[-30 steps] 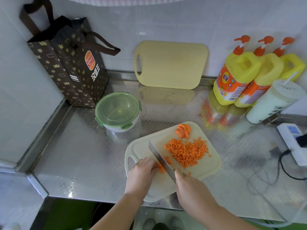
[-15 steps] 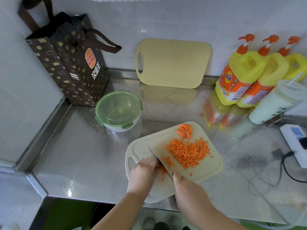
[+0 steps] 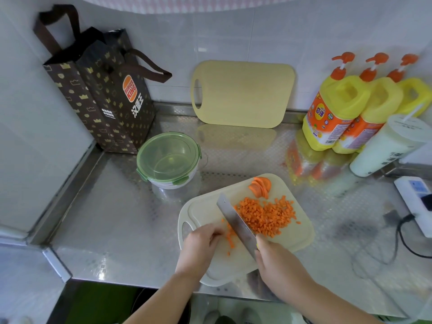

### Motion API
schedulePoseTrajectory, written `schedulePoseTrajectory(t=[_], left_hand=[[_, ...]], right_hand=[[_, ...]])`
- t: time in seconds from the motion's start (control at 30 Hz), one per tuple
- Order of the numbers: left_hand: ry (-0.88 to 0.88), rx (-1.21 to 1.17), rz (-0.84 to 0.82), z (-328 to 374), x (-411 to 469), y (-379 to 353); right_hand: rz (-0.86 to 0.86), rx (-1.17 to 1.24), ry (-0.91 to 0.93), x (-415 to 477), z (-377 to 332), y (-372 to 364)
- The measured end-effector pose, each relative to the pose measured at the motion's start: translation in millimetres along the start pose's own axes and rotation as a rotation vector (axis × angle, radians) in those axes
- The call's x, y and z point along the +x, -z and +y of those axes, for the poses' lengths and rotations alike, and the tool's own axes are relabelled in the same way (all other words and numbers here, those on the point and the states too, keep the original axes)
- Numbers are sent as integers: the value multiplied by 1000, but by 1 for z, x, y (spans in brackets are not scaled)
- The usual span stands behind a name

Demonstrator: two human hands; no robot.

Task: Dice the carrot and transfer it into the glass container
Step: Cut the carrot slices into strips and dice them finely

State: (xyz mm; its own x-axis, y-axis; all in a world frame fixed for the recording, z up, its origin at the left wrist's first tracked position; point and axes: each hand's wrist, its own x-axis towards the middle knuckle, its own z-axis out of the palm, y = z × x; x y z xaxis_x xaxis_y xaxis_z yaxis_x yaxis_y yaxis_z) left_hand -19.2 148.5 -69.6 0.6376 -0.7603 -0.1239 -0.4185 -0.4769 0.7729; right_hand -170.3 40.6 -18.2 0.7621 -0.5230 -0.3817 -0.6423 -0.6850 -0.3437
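Room: white tiled wall [image 3: 233, 38] at back and left. Counter [image 3: 121, 218] is embossed stainless steel w/ raised back edge and strong glare.

Against back wall, L to R:
- brown paper bag [image 3: 105, 108], upright in the corner
- spare cutting board [image 3: 243, 94], leaning on the wall, handle hole to L
- 3 yellow pump bottles [image 3: 336, 113] in a row
- white cup w/ straw [image 3: 388, 146], tilted, just in front of them

Power strip [image 3: 413, 202] at far R edge, black cord plugged in.

Working cutting board [image 3: 205, 213] lies flat at near edge of counter. Long axis diagonal, near-L to far-R, handle hole at L end.

Glass container [image 3: 168, 157]: upright, green lid on, looks empty. Sits between bag and working board, apart from both.

Right hand [image 3: 275, 260] is wrapped round the knife [image 3: 236, 223] handle. Blade long axis diagonal, tip pointing far-L, edge down at the board.

Left hand [image 3: 201, 244]: fingers curled, tips down on board just L of blade, a few carrot bits beside them. Can't tell if it pinches a piece.

Diced carrot [image 3: 266, 216]: loose heap mid-board, just R of blade. Carrot slices [image 3: 260, 187], uncut, overlapping at far corner of board.
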Motion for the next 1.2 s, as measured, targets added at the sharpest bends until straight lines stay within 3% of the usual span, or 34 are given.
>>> schedulePoseTrajectory(t=[0.17,0.33,0.7,0.8,0.93,1.03,1.13,1.2], left_hand=[[180,-40,214,-12,-2,12],[266,-47,219,-19,-7,13],[165,158,140,-13,-7,10],[179,42,169,0,0,17],[180,-190,290,29,22,39],[123,-241,78,51,34,41],[66,-192,-224,74,37,27],[64,-218,-337,83,38,14]], right_hand=[[-97,-43,135,-15,-4,3],[-172,1,179,-17,-3,-17],[18,-35,92,12,30,14],[58,-71,157,8,39,22],[248,-339,316,3,54,46],[278,-548,372,6,65,58],[252,-568,401,9,78,59],[271,-594,430,8,84,59]])
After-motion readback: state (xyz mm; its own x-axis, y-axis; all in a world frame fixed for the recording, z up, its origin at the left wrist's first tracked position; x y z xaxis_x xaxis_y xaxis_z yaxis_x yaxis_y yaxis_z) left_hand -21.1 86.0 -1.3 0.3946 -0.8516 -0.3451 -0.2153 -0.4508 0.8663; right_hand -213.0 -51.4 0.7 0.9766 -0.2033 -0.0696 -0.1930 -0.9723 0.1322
